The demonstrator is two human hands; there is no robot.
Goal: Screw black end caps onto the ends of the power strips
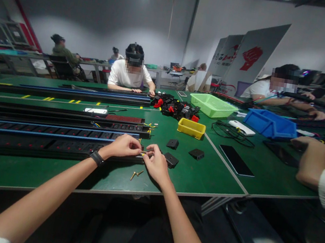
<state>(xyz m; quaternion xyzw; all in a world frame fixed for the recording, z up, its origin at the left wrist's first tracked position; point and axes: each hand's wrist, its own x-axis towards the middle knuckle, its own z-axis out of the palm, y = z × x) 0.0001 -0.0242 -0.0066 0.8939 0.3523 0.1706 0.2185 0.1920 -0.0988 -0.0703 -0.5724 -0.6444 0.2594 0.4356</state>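
Observation:
My left hand (pixel 125 146), with a dark band on its wrist, is closed in a pinch at the right end of a long black power strip (pixel 78 148). Facing it, my right hand (pixel 156 163) has its fingers bent together at the same end. Between the fingertips is something small, with a bit of yellow, too small to name. Two brass screws (pixel 133 175) lie on the table just below my hands. Close to my right hand rests a black end cap (pixel 171 160), with another black end cap (pixel 173 143) and a third black end cap (pixel 196 154) beyond.
More strips (pixel 58 115) lie to the left on the green table (pixel 202 181). Ahead are a yellow bin (pixel 191 129), a pile of black and red parts (pixel 177 107), a green basket (pixel 212 105) and a blue bin (pixel 270 124). A phone (pixel 236 160) lies right. Co-workers sit opposite and at right.

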